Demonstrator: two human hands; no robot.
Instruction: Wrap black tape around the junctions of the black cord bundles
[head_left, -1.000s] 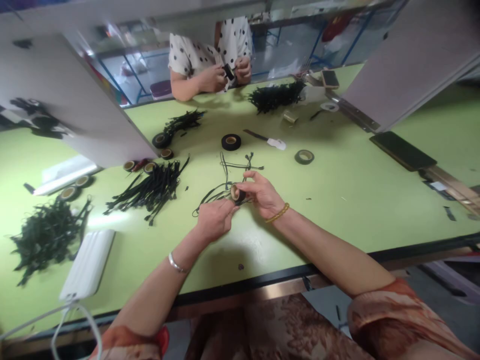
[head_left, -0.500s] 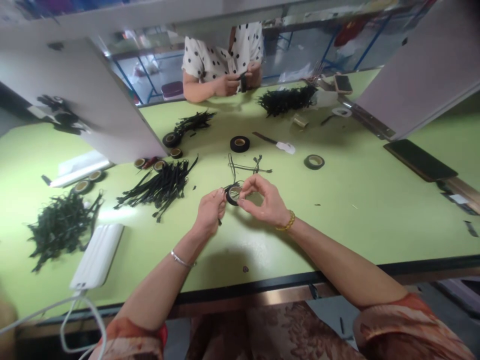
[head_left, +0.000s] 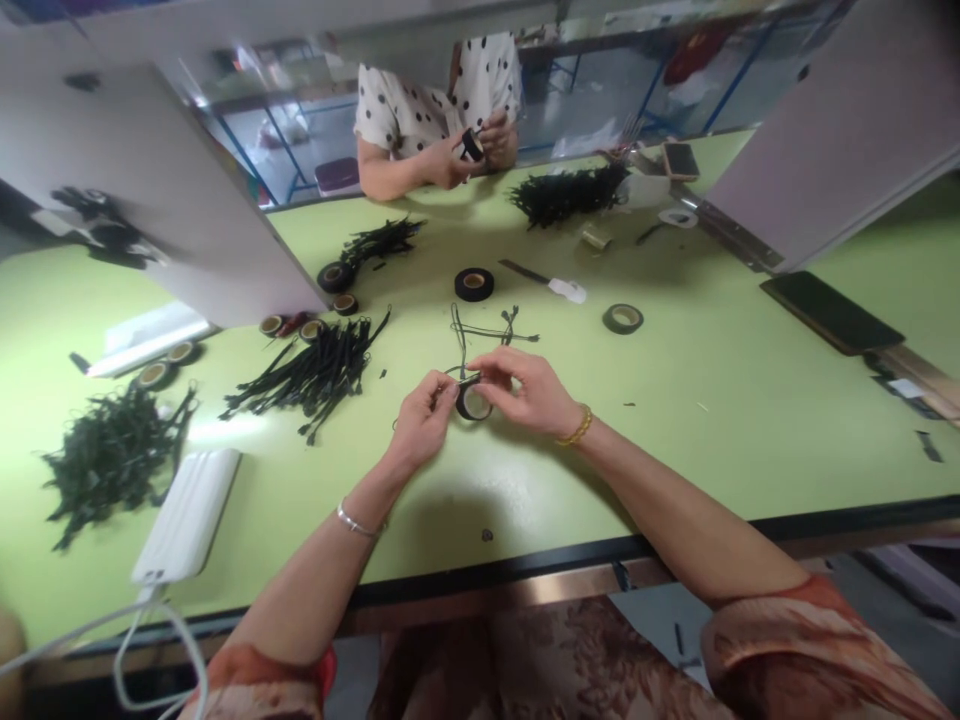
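Green worktop (head_left: 675, 420) spreads beneath the black tape roll (head_left: 462, 408), which now sits lower under the fingertips, so the tape seems in use. Left of it, the left hand (head_left: 422, 420) pinches what appears to be a cable (head_left: 466, 381), mostly hidden; right of it, the right hand (head_left: 529, 392) nearly closes thumb to finger, grip unclear.

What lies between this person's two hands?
In the head view, a small black tape roll lies between the left hand and the right hand, its pale core showing.
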